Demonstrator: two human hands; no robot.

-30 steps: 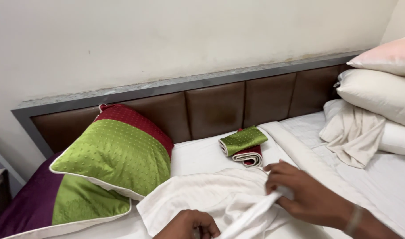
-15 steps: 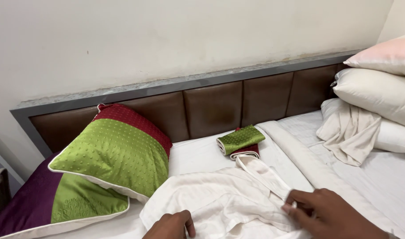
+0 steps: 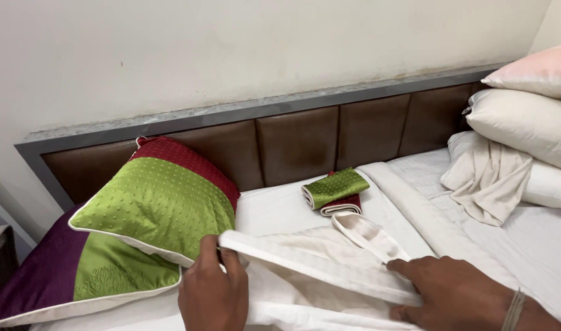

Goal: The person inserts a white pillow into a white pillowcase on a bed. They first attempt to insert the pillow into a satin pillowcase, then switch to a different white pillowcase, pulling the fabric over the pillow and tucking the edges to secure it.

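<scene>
head view, near to far. left hand (image 3: 212, 293) at 7 o'clock, fingers closed in a pinch on the folded edge of the white garment (image 3: 305, 270); right hand (image 3: 452, 294) at 5 o'clock, lying flat with fingers extended on the same folded band, pressing it down rather than gripping. a bangle (image 3: 512, 309) sits on the right wrist. the band runs taut between the two hands, from about 8 o'clock to 4 o'clock, and the rest of the garment lies bunched on the bed (image 3: 538, 245) beneath it.

compared with half a second earlier, the left hand has come up from the bottom edge and lifted the edge of the cloth, the right hand has shifted toward the centre, and the cloth, then a loose heap with a thin strip trailing, is now drawn into a straight folded band. a loop of satin trim (image 3: 366, 233) lies just beyond the band at centre.

at 9 o'clock a green and maroon cushion (image 3: 158, 205) leans over a purple and green pillow (image 3: 78, 276). at centre, near the headboard, a small folded green and maroon cloth (image 3: 334, 191) rests on the white sheet. at 3 o'clock a cream cloth (image 3: 488, 181) drapes from stacked pillows (image 3: 525, 116), white below and pink on top. farthest, a brown padded headboard (image 3: 299, 144) with a grey frame stands against a plain off-white wall (image 3: 231, 49).
</scene>
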